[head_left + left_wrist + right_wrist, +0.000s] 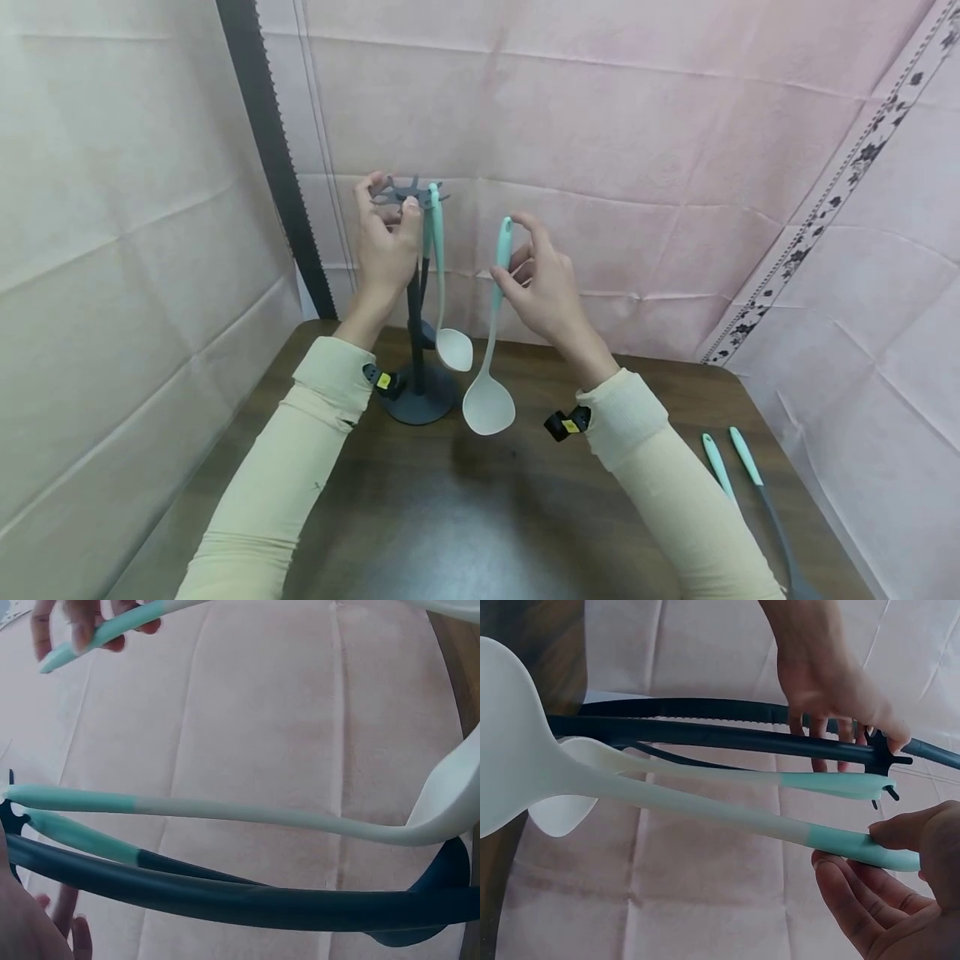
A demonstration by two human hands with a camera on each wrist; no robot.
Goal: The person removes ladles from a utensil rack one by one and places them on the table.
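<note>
My left hand [386, 250] grips the hooked top of a dark utensil stand [415, 333], thumb in front and fingers behind. From one hook hangs a white ladle [454, 350] with a mint handle. Behind it, in the left wrist view, hangs a dark-headed utensil [82, 838], also mint-handled. Right of the stand, my right hand [551, 287] pinches the mint handle of a larger white ladle [489, 404] between thumb and fingers. That ladle is held upright, bowl down, apart from the hooks. The right wrist view shows its handle end [855, 846] between the fingers.
On the right of the brown wooden table [420, 517] lie two more mint-handled utensils, a dark one [772, 517] and a paler one [716, 462], partly hidden by the right sleeve. Pale cloth [600, 125] hangs behind the table and along both sides.
</note>
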